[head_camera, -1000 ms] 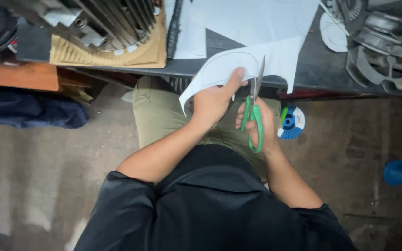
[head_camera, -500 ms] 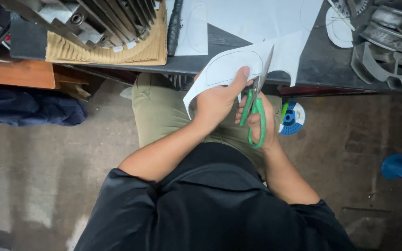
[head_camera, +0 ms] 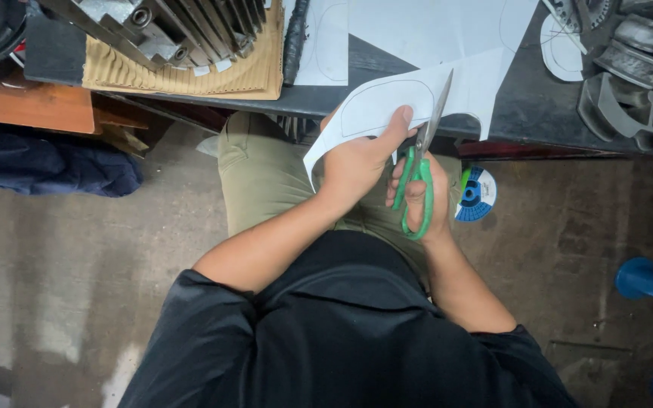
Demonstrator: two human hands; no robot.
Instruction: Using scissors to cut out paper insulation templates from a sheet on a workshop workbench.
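My left hand grips a white paper sheet with a curved outline drawn on it, thumb on top near the drawn line. My right hand holds green-handled scissors, fingers through the loops. The steel blades point up and away, crossing the paper just right of my left thumb. Both hands hover over my lap, in front of the dark table edge. The paper's far part rests over that table.
A finned metal engine part lies on corrugated cardboard at the upper left. Dark metal castings sit at the upper right. A blue-and-white disc lies on the concrete floor. Blue pipe ends stand at the right.
The scissors and both hands have shifted slightly up and right along the paper, and the blades now cross the sheet nearer the table edge.
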